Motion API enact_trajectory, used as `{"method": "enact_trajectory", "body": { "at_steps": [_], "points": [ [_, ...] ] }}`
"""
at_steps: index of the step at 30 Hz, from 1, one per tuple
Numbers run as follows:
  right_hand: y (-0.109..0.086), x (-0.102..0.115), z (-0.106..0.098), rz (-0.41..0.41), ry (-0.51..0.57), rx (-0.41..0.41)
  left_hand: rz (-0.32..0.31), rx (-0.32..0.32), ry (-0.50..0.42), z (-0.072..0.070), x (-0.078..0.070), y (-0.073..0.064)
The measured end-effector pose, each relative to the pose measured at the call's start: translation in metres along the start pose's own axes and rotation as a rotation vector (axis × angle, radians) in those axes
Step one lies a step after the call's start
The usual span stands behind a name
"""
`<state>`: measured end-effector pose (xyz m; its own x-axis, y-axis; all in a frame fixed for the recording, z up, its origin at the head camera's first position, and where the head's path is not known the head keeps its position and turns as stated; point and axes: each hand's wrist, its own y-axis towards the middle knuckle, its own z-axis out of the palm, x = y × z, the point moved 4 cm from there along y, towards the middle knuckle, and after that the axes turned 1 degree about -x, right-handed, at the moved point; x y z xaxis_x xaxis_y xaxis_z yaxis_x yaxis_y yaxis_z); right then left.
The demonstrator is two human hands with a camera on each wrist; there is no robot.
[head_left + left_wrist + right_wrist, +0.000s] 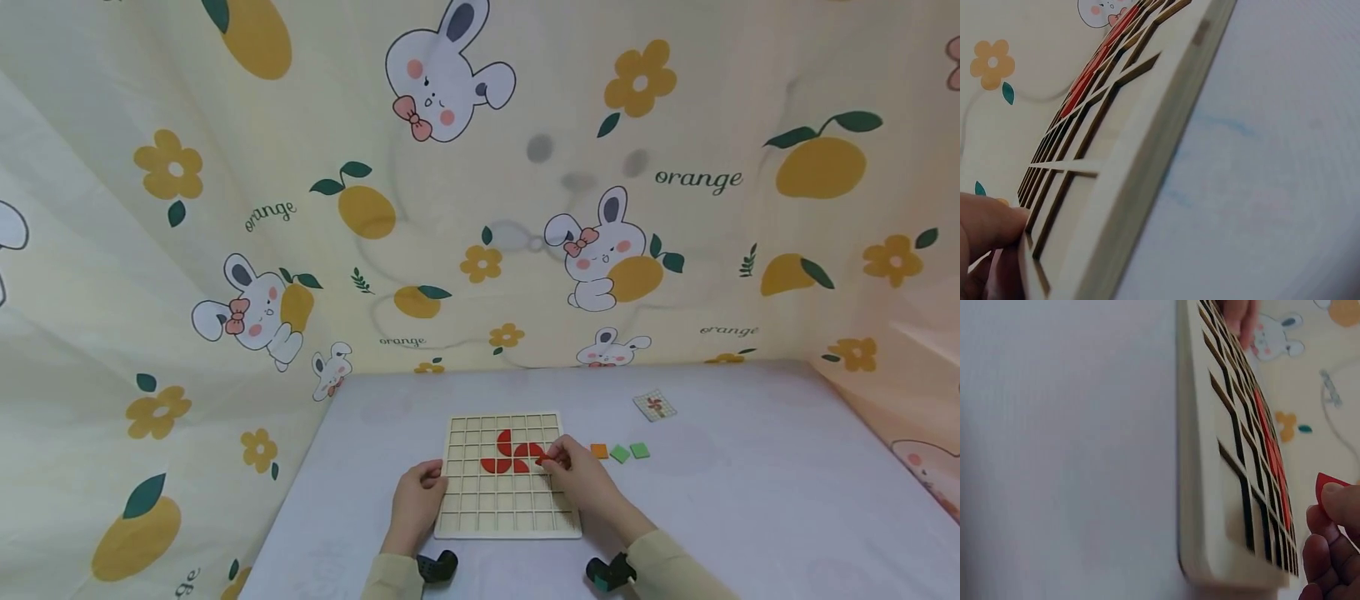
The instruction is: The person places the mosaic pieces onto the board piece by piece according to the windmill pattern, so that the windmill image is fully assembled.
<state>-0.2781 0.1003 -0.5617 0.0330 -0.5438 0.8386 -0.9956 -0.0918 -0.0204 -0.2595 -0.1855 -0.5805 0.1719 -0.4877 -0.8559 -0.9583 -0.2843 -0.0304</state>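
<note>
A pale square grid board (pixel 498 504) lies on the table, with several red quarter-circle tiles (pixel 497 467) set in its upper-middle cells. My left hand (pixel 417 505) holds the board's left edge; in the left wrist view the thumb (pixel 994 219) lies on the rim, with the other fingers partly hidden. Over the board's right side, my right hand (pixel 588 483) pinches another red tile (pixel 1322 482) between thumb and finger. Its pointed corner sticks out past the thumb, and the rest is covered. Whether this tile touches the board I cannot tell.
Right of the board lie an orange square tile (pixel 598 451) and two green square tiles (pixel 619 454). Farther back is a small card (pixel 656 406) printed with a red pattern on a grid. A patterned curtain (pixel 480 208) hangs behind and beside the table.
</note>
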Motion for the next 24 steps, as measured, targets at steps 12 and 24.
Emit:
{"method": "enact_trajectory", "body": {
  "at_steps": [12, 24],
  "points": [
    [-0.007, 0.013, 0.023, -0.058, -0.038, 0.092, -0.021, 0.004, -0.014, 0.0, 0.0, 0.0],
    [-0.009, 0.02, 0.029, -0.097, -0.141, 0.06, -0.022, 0.01, -0.018, 0.0, 0.001, 0.002]
  ]
}}
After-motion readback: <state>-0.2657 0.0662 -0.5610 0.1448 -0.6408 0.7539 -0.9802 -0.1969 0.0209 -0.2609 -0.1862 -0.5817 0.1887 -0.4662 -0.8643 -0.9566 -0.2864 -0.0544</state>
